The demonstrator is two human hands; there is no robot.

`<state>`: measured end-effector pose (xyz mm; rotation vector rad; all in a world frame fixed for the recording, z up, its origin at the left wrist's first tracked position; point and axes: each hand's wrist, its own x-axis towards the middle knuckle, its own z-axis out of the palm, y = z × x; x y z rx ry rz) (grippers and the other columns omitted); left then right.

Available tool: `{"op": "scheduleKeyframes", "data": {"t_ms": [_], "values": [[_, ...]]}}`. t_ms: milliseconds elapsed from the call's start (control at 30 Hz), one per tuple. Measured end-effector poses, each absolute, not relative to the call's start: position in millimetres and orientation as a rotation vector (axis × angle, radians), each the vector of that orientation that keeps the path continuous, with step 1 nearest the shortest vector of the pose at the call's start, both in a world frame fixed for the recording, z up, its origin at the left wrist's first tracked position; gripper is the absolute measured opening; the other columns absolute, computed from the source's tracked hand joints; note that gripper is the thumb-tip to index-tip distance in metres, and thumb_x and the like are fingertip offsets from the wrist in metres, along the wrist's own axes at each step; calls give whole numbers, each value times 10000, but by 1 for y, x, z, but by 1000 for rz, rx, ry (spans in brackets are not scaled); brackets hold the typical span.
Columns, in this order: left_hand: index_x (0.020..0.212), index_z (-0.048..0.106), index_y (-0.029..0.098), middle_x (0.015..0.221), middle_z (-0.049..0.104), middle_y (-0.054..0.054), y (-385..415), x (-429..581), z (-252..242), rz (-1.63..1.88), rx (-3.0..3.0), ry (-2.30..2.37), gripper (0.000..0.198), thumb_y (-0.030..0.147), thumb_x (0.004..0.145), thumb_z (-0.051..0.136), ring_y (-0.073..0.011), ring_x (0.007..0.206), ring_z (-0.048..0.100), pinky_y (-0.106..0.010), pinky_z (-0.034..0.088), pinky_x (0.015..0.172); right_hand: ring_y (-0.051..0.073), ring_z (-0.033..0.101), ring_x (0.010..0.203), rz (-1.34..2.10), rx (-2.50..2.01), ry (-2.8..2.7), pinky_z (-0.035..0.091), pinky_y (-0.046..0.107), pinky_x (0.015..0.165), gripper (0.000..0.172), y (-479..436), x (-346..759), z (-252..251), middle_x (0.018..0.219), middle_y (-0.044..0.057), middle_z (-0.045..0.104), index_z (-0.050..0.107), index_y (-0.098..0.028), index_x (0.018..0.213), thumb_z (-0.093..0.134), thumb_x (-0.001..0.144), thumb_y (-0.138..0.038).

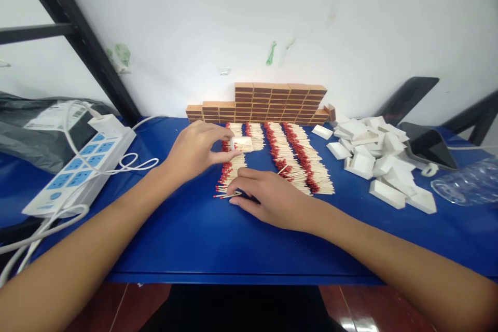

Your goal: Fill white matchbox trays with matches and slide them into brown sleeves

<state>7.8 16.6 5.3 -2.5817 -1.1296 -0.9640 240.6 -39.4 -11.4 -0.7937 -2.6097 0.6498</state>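
My left hand (pixel 198 148) grips a small white matchbox tray (pixel 243 144) between thumb and fingers, tilted above the matches; a few matches seem to lie inside it. My right hand (pixel 268 194) pinches at the near end of the leftmost row of red-headed matches (pixel 231 168), its thumb and fingertips closed around pale match ends. Beyond the hands run more rows of matches (pixel 305 155), laid side by side on the blue table (pixel 194 249). Part of the rows is hidden behind my right hand.
Stacked brown matchboxes (pixel 280 104) form a low wall at the back. Loose white trays (pixel 373 150) are heaped on the right, near a dark phone-like device (pixel 426 140) and a clear plastic bottle (pixel 469 184). A power strip (pixel 81 166) with white cables lies left.
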Motion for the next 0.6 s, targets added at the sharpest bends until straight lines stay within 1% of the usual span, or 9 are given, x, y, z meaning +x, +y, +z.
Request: {"op": "scheduleKeyframes", "data": {"t_ms": [200,300,467,600], "values": [[1047,774,229,1027,836,-39,18,7,5,-952,-2576,-1149,261,455,920,805,-253,942,781,-386,557,919,153,631,837,679,-855,-2625,483,303,781,88,-39,238,-12,1043,43,682,660,-190,993,607,1059,-215],[1052,773,227,1042,836,-44,18,7,5,-945,-2588,-1131,262,456,926,798,-263,965,783,-392,555,926,160,642,859,664,-874,-2647,473,304,787,104,-39,237,-11,1039,43,686,659,-189,993,591,1069,-211],[1051,778,220,1016,838,-43,18,8,5,-957,-2580,-1120,260,448,926,797,-262,929,784,-394,558,893,189,661,929,590,-873,-2601,471,325,810,124,-39,230,-18,1056,50,706,666,-188,1017,581,1083,-249],[1060,780,236,1024,838,-39,18,7,5,-952,-2580,-1127,260,460,928,791,-258,932,782,-390,552,898,198,674,962,541,-838,-2572,471,327,812,112,-40,226,-24,1085,55,719,674,-193,1051,597,1079,-268]]}}
